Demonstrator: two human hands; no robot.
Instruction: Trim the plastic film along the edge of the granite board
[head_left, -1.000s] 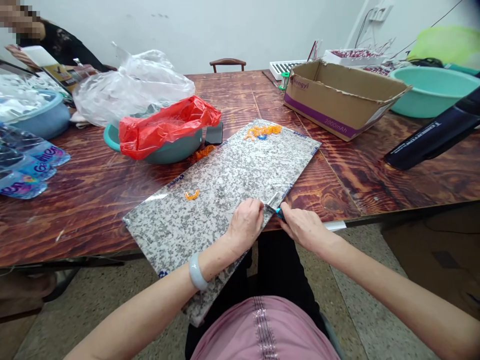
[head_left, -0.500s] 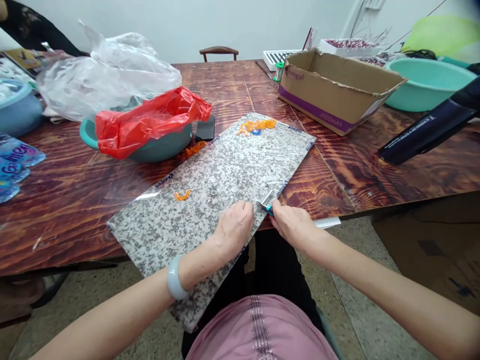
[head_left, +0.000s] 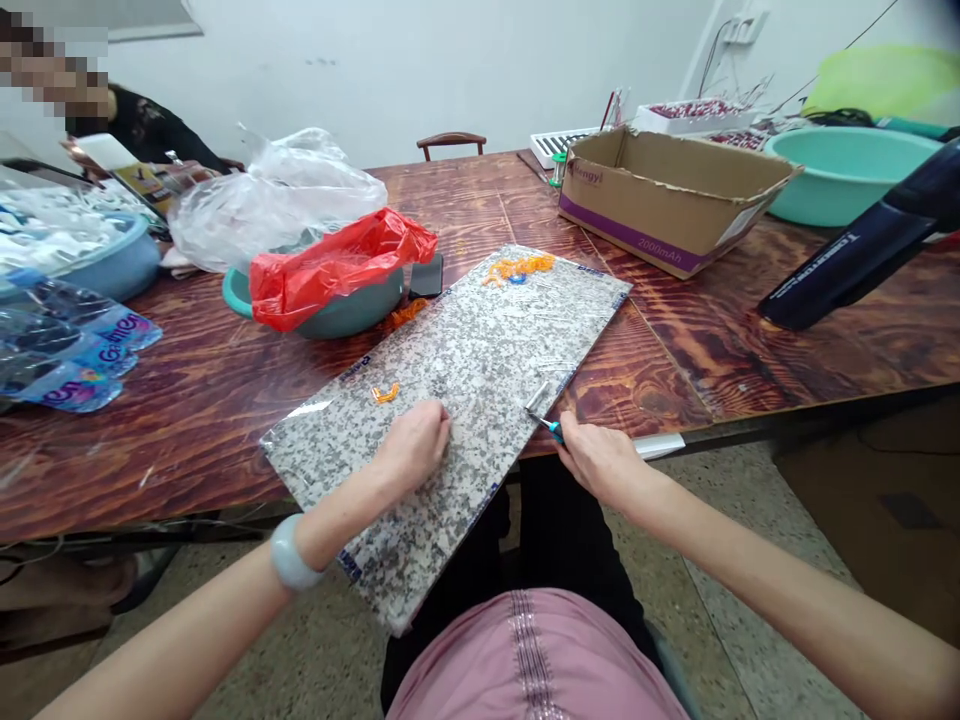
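Observation:
My right hand [head_left: 600, 455] grips a small screwdriver-like tool [head_left: 555, 428] with a teal handle and a thin metal shaft, its tip pointing left over the board's near right edge. A short silvery bar [head_left: 537, 396] lies by that tip. My left hand [head_left: 414, 445] is closed in a fist over the speckled grey stone-look board [head_left: 465, 350]; whatever its fingers hold is hidden. Just beyond it lies a small orange plastic piece [head_left: 385, 394]. At the board's far end is a cluster of orange pieces [head_left: 521, 266] with a blue piece [head_left: 517, 279] beside it.
A teal basin [head_left: 337, 315] with a red bag [head_left: 330, 270] stands left of the board. Behind are a clear plastic bag [head_left: 285, 200] and a person's dark sleeve [head_left: 165, 130]. A cardboard box [head_left: 660, 215] and a dark cylindrical device [head_left: 840, 270] stand right.
My left hand has moved left across the board, away from the tool tip. My right hand has shifted slightly right and down, still holding the tool. The view has tilted up.

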